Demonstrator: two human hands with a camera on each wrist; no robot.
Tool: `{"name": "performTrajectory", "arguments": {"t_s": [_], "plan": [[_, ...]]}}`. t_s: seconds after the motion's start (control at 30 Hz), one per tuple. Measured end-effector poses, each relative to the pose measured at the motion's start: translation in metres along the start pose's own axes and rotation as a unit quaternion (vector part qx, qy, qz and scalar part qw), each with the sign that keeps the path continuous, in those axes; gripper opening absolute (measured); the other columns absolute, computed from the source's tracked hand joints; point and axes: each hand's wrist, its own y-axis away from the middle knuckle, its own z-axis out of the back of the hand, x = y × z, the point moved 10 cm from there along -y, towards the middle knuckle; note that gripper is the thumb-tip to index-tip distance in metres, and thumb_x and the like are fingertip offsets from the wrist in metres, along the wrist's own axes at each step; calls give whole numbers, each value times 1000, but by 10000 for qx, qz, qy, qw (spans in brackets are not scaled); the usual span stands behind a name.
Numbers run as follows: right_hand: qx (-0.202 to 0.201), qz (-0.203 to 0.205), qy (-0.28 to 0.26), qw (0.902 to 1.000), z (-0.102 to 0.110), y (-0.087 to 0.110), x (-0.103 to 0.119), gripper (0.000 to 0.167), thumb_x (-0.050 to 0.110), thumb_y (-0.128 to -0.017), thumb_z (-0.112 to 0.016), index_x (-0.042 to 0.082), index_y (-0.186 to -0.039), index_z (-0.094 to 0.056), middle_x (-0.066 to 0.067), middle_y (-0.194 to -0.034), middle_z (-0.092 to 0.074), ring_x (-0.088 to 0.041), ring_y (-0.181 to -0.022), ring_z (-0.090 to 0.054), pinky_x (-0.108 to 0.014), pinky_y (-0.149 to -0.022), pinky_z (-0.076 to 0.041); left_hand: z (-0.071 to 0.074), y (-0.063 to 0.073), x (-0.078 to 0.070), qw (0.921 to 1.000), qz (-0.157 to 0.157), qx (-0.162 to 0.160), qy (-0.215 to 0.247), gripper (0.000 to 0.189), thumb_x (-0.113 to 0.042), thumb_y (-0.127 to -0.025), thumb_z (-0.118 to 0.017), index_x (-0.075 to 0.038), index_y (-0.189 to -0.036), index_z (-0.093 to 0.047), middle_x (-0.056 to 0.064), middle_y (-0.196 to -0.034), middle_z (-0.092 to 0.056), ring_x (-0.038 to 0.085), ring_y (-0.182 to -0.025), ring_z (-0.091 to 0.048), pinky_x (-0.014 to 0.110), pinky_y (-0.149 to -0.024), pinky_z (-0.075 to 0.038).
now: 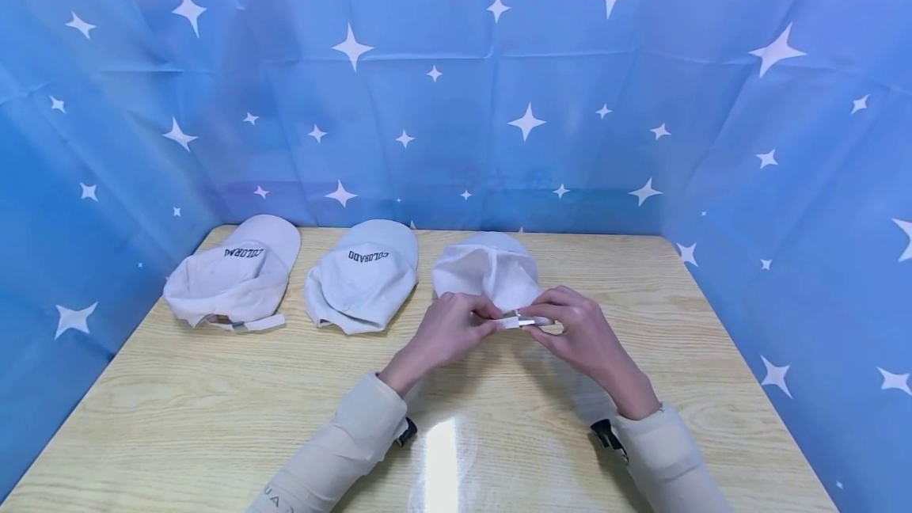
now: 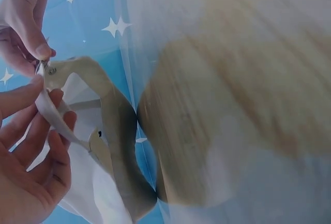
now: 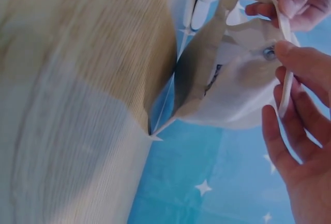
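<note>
A white baseball cap (image 1: 492,264) rests on the table at centre right, its back turned toward me. My left hand (image 1: 454,327) pinches the cap's back strap (image 1: 508,323) between thumb and index finger, with the other fingers loosely bent in the left wrist view. From the other side, my right hand (image 1: 575,331) grips the strap at its small metal buckle (image 1: 526,321). A strap end (image 3: 284,97) hangs past the right fingertips in the right wrist view. A metal eyelet (image 2: 51,71) shows by the strap in the left wrist view.
Two more white caps stand to the left: a middle cap (image 1: 361,275) and a far-left cap (image 1: 231,271) with its strap end (image 1: 265,323) lying loose, both with dark lettering. The wooden table (image 1: 214,410) meets a blue star-patterned curtain (image 1: 427,101) at the back and sides.
</note>
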Motion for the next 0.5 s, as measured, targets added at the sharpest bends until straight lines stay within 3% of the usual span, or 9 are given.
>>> {"name": "performTrajectory", "arguments": {"t_s": [0.17, 0.33, 0.5], "plan": [[-8, -26, 35, 10000, 1, 1, -1, 26, 5, -71, -93, 10, -94, -83, -2, -91, -75, -15, -81, -67, -30, -64, -56, 1, -1, 6, 9998, -17, 1, -212, 9, -25, -88, -83, -23, -97, -82, -7, -97, -80, 10, -80, -66, 26, -70, -45], [-18, -44, 102, 9999, 2, 1, -1, 26, 6, -71, -94, 10, -94, -83, -2, -91, -75, -15, -81, -67, -31, -64, -56, 2, -2, 6, 9995, -154, 78, -252, 5, -22, -92, -79, -22, -95, -82, -8, -96, -80, 8, -74, -59, 26, -69, -43], [-31, -45, 171, 9998, 3, 0, -2, 26, 7, -71, -94, 11, -95, -83, -2, -92, -75, -15, -81, -67, -31, -64, -56, 4, -2, 4, 9996, -222, 94, -157, 6, -19, -94, -76, -21, -92, -81, -9, -89, -78, 6, -77, -62, 27, -73, -46]]}}
